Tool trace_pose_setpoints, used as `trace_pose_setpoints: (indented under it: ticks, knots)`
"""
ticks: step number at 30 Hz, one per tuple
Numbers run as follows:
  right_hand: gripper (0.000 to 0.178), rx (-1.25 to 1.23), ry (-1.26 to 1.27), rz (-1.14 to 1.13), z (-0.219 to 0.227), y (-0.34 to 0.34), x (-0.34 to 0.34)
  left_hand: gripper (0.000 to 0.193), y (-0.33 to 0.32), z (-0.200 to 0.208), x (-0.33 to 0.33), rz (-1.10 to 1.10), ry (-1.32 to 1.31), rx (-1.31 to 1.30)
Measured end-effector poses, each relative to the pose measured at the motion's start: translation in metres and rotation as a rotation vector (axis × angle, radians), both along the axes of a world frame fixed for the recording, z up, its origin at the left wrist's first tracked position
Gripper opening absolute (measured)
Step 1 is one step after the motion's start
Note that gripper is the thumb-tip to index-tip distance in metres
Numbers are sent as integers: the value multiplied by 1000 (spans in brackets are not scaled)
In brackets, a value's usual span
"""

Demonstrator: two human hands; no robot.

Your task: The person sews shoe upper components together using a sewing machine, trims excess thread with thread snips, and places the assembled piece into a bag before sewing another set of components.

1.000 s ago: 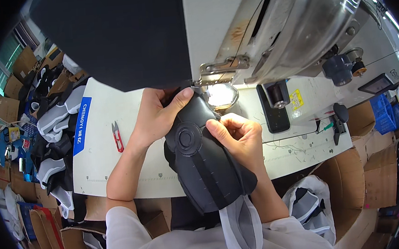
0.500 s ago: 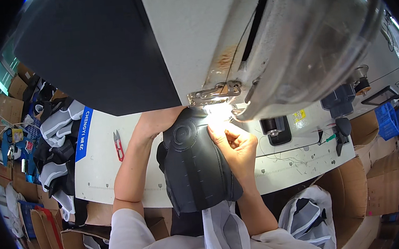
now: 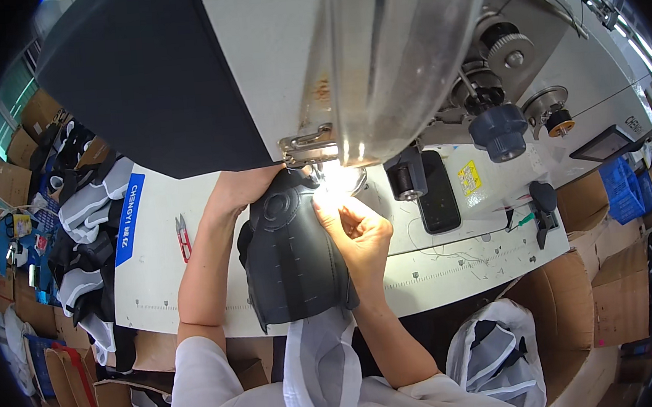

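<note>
A black moulded fabric piece (image 3: 291, 260) with a raised ring pattern and short pale marks lies under the sewing machine's head (image 3: 243, 72). From its near end a white fabric loop (image 3: 321, 380) hangs toward my lap. My right hand (image 3: 363, 235) pinches the piece's right edge with thumb and forefinger, close to the brightly lit needle area, where glare hides detail. On the far left of the piece rests my left hand (image 3: 246, 187); its fingers are hidden behind the machine's head. Red-handled thread snips (image 3: 184, 241) lie left of my left forearm.
A black phone (image 3: 439, 194) lies on the white table (image 3: 438, 271), right of the needle. Black-and-white fabric pieces (image 3: 86, 215) are heaped at the left. Open cardboard boxes (image 3: 555, 292) stand at the right, beside a white bag (image 3: 499, 358) of similar pieces.
The view has shifted, so more of the machine's right side shows. The white loop has swung left and opened wider. My right hand keeps its pinch near the needle.
</note>
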State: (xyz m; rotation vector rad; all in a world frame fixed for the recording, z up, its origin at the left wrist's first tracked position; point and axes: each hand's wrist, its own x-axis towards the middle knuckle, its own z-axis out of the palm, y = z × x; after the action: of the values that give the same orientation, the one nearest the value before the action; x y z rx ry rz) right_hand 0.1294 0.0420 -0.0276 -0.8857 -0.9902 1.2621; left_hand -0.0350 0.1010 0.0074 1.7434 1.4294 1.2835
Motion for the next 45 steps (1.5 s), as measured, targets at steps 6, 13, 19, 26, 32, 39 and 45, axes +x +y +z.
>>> trace_pose_setpoints:
  ticks: [6, 13, 19, 26, 32, 39, 45]
  knots:
    - [18, -16, 32, 24, -5, 1, 3, 20, -4, 0, -1, -48, 135, 134]
    - [17, -5, -3, -7, -3, 2, 1, 14, 4, -4, -2, -35, 122, 218]
    - [16, -19, -54, 15, 4, 1, 4, 13, 7, -12, -7, -43, 68, 282]
    - [15, 21, -54, -33, 7, 0, 2, 15, 13, -22, -10, -106, -155, 252]
    - [11, 1, -71, 14, 5, 5, 9, 15, 28, -30, -9, -35, 7, 404]
    - [17, -88, -128, 106, -6, 11, 23, 16, 14, -29, -16, -14, -110, 367]
    - [13, -7, -197, 111, -12, 17, 26, 14, 9, -21, -14, 80, 209, 479]
